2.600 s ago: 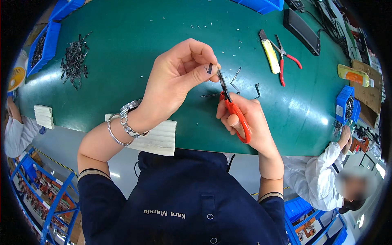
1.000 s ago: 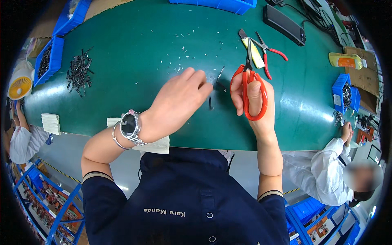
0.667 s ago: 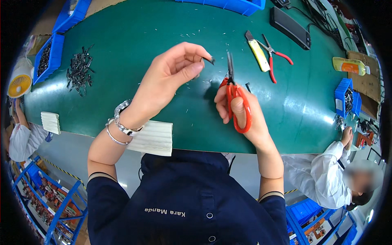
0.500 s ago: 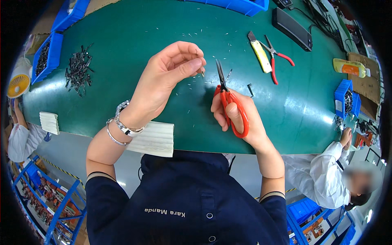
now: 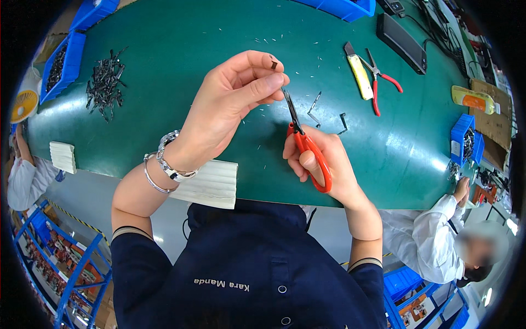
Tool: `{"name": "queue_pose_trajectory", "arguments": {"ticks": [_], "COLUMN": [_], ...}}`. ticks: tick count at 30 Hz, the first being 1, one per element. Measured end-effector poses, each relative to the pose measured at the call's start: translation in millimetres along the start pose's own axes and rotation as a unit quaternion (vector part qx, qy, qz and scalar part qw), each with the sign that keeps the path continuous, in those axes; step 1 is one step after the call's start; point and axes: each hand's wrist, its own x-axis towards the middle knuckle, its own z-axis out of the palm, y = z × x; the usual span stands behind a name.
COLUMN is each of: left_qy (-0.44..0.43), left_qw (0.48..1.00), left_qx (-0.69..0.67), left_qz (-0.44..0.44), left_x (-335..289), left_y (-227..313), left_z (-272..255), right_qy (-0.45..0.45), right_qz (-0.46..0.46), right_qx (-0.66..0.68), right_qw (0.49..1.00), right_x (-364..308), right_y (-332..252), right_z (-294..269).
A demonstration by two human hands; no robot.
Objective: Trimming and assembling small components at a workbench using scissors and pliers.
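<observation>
My left hand (image 5: 233, 98) pinches a small dark part (image 5: 274, 64) between thumb and fingers; most of it is hidden by the fingers. Wrapped in my right hand (image 5: 329, 162) are red-handled scissors (image 5: 320, 167), their narrow blades pointing up and reaching the left fingertips. On the green table (image 5: 181, 44) just beyond the right hand lie two small black pieces, a thin one (image 5: 314, 109) and a bent one (image 5: 343, 123). Tiny pale clippings are scattered around the left hand.
A heap of black parts (image 5: 106, 85) lies at left, beside a blue bin (image 5: 64, 68). At right are a yellow utility knife (image 5: 359, 74), red-handled pliers (image 5: 378, 79), a black box (image 5: 401, 44) and a yellow bottle (image 5: 474, 100). A ridged white pad (image 5: 211, 183) sits under my left forearm.
The scissor blades have come up against the left fingertips. A dark part now shows above the left fingers. The view has shifted slightly.
</observation>
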Motion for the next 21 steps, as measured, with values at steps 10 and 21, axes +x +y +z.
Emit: {"name": "queue_pose_trajectory", "arguments": {"ticks": [10, 21], "left_qy": [-0.008, -0.003], "left_qw": [1.000, 0.997], "left_qx": [-0.022, 0.062], "left_qz": [-0.010, 0.041], "left_x": [-0.4, -2.3], "left_y": [-1.6, -2.4], "left_z": [0.5, 2.7], "right_qy": [0.004, 0.036], "right_qz": [-0.009, -0.021], "right_qx": [-0.013, -0.118], "right_qw": [1.000, 0.992], "right_x": [-0.2, -0.1], "right_y": [0.5, 4.7], "right_z": [0.3, -0.6]}}
